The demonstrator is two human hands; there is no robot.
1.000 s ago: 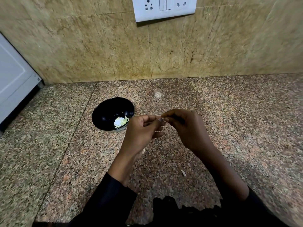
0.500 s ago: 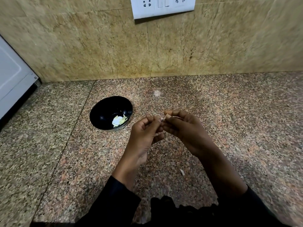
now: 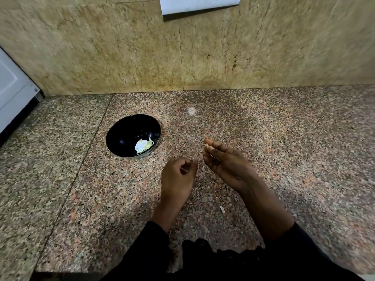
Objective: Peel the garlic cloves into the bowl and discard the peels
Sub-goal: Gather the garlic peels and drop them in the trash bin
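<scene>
A black bowl point(image 3: 119, 136) sits on the granite counter, left of my hands, with pale peeled garlic pieces point(image 3: 143, 146) at its bottom. My right hand point(image 3: 225, 163) is raised palm-up to the right of the bowl and pinches a small garlic clove point(image 3: 207, 147) at its fingertips. My left hand point(image 3: 178, 177) is lower and nearer to me, fingers curled, with a thin pale sliver of peel point(image 3: 183, 169) pinched between thumb and fingers. The two hands are apart.
A small white scrap of peel point(image 3: 221, 209) lies on the counter point(image 3: 284, 149) below my right wrist. A tiled wall with a white socket plate point(image 3: 198, 5) rises behind. A white appliance point(image 3: 14, 92) stands at the far left.
My hands, joined at the clove before, have pulled apart. The left hand dropped down towards me with a sliver of peel. The right hand keeps the clove.
</scene>
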